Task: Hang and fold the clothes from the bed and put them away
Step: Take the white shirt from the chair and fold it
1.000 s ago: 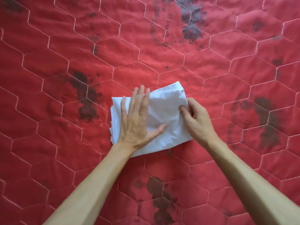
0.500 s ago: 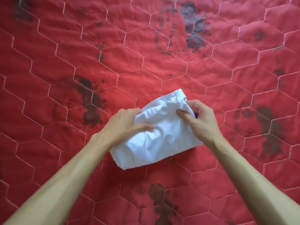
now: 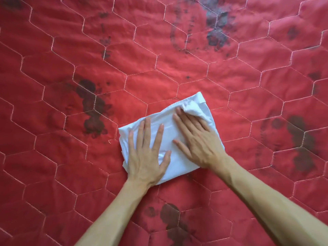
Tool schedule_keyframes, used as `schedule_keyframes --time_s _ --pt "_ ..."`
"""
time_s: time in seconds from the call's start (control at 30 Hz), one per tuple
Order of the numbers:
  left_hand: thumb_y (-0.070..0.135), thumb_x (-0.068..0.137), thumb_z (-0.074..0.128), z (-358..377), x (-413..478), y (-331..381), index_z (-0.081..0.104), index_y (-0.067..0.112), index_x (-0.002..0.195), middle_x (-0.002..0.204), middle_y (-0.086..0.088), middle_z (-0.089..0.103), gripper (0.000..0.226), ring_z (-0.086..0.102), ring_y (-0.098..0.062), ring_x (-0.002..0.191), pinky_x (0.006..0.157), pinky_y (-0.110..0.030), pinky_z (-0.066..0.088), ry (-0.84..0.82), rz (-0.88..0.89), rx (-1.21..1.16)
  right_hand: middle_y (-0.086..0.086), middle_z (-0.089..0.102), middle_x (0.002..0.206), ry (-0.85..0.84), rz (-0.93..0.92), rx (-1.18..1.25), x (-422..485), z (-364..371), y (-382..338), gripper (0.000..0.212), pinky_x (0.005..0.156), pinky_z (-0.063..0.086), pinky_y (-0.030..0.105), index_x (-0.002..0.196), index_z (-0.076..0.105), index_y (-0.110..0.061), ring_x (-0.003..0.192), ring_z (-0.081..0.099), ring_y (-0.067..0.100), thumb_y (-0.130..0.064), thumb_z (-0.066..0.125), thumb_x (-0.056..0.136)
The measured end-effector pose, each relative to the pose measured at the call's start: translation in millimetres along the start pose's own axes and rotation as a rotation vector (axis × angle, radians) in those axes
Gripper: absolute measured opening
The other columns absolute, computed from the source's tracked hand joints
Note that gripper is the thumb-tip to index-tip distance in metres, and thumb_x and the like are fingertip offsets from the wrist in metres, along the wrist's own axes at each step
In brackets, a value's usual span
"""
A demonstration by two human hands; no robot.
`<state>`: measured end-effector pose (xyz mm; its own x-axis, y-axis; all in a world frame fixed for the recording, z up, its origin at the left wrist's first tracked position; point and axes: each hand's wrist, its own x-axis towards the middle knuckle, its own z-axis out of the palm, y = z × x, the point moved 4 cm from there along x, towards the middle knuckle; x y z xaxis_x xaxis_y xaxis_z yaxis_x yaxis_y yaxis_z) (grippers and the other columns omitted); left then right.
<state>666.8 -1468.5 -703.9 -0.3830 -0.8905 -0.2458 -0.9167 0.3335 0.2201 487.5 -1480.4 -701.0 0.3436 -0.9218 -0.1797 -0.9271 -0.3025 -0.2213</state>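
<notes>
A white garment (image 3: 167,128), folded into a small packet, lies on the red quilted bed cover (image 3: 159,68) just below the middle of the view. My left hand (image 3: 147,157) presses flat on its left half with the fingers spread and straight. My right hand (image 3: 197,139) lies flat on the right half, fingers pointing up and left toward a crumpled corner of the cloth. Both palms cover most of the packet, so its lower layers are hidden.
The bed cover fills the whole view, stitched in pale hexagons with dark floral prints (image 3: 92,107) scattered over it. No other clothes or bed edges show.
Both hands gripped the bunched cloth half a second ago. They have let go and now press it flat, and the packet looks smoother and narrower.
</notes>
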Motion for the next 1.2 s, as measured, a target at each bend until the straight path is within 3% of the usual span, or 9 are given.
schedule_keyframes --time_s 0.17,0.3,0.33,0.43,0.53,0.7,0.83,0.97,1.2 --pt "0.063 0.095 0.029 -0.6 -21.4 -19.6 0.009 0.025 0.159 0.166 -0.013 -0.006 0.077 0.001 -0.028 0.154 0.118 -0.062 0.009 -0.031 -0.205 0.043 0.006 0.016 0.165 0.087 0.061 0.020 10.5 -5.2 11.7 0.066 0.123 0.016 0.035 0.156 0.024 -0.011 0.152 0.014 0.018 -0.049 0.034 0.103" --pt "0.067 0.095 0.023 -2.5 -31.0 -37.0 0.001 0.023 0.159 0.165 -0.009 -0.014 0.081 -0.008 -0.024 0.153 0.119 -0.059 0.009 -0.070 -0.177 0.033 0.017 0.015 0.163 0.192 0.805 0.193 -7.6 -15.7 69.2 0.067 0.116 0.024 0.049 0.153 0.027 -0.005 0.150 0.020 0.031 -0.045 0.036 0.100" --pt "0.068 0.095 0.025 -3.8 -31.1 -36.0 0.000 0.022 0.159 0.165 -0.011 -0.013 0.083 -0.008 -0.025 0.153 0.120 -0.057 0.009 -0.059 -0.194 0.012 0.020 0.020 0.162 0.162 0.809 0.177 -12.6 -21.1 75.7 0.067 0.114 0.028 0.052 0.151 0.031 -0.002 0.147 0.025 0.035 -0.044 0.037 0.099" --pt "0.073 0.086 0.049 -17.7 -39.3 -24.5 0.008 0.016 0.158 0.160 -0.020 0.014 0.101 0.020 -0.034 0.147 0.116 -0.047 0.026 0.040 -0.485 -0.181 0.017 0.046 0.143 0.146 0.572 0.258 -28.1 -30.2 70.0 0.066 0.101 0.039 0.048 0.132 0.055 -0.005 0.125 0.048 0.039 -0.056 0.032 0.096" --pt "0.063 0.069 0.077 -36.4 -52.4 -14.7 0.031 0.014 0.147 0.137 -0.017 0.048 0.103 0.050 -0.036 0.121 0.092 -0.041 0.042 0.084 -0.903 -0.526 0.001 0.051 0.121 0.019 0.834 0.702 -47.0 -36.1 44.6 0.078 0.093 0.046 0.038 0.129 0.054 -0.018 0.105 0.055 0.022 -0.077 0.044 0.079" --pt "0.032 0.061 0.091 -33.0 -67.1 -30.7 0.063 0.001 0.113 0.105 -0.013 0.072 0.067 0.071 -0.027 0.085 0.070 -0.034 0.057 -0.247 -1.222 -1.090 0.012 0.073 0.105 -0.337 1.071 1.074 -66.6 -34.0 5.4 0.044 0.073 0.054 0.036 0.106 0.070 -0.006 0.086 0.068 0.022 -0.035 0.082 0.075" --pt "0.010 0.071 0.084 -75.4 -87.2 -27.8 0.069 -0.002 0.107 0.091 -0.015 0.077 0.040 0.075 -0.030 0.080 0.068 -0.037 0.061 -0.444 -1.118 -1.261 0.007 0.076 0.092 -0.415 1.094 1.248 -97.7 -72.8 -21.7 0.034 0.056 0.054 0.028 0.102 0.071 -0.005 0.076 0.073 0.022 -0.021 0.081 0.074" --pt "0.015 0.074 0.084 -152.8 -126.0 -18.2 0.065 0.004 0.120 0.106 -0.012 0.076 0.051 0.073 -0.030 0.097 0.087 -0.046 0.058 -0.442 -0.999 -1.432 0.011 0.077 0.099 -0.340 1.070 1.440 -134.0 -143.6 -47.4 0.043 0.078 0.061 0.044 0.112 0.069 -0.006 0.091 0.074 0.031 -0.017 0.082 0.072" --pt "0.023 0.069 0.073 -309.6 -228.2 33.7 0.068 0.007 0.112 0.104 -0.013 0.075 0.046 0.073 -0.031 0.096 0.090 -0.051 0.057 -0.061 -0.841 -1.379 -0.002 0.072 0.092 -0.058 0.694 1.121 -172.7 -322.4 -136.4 0.026 0.073 0.053 0.037 0.102 0.065 -0.022 0.087 0.069 0.021 -0.020 0.074 0.078"
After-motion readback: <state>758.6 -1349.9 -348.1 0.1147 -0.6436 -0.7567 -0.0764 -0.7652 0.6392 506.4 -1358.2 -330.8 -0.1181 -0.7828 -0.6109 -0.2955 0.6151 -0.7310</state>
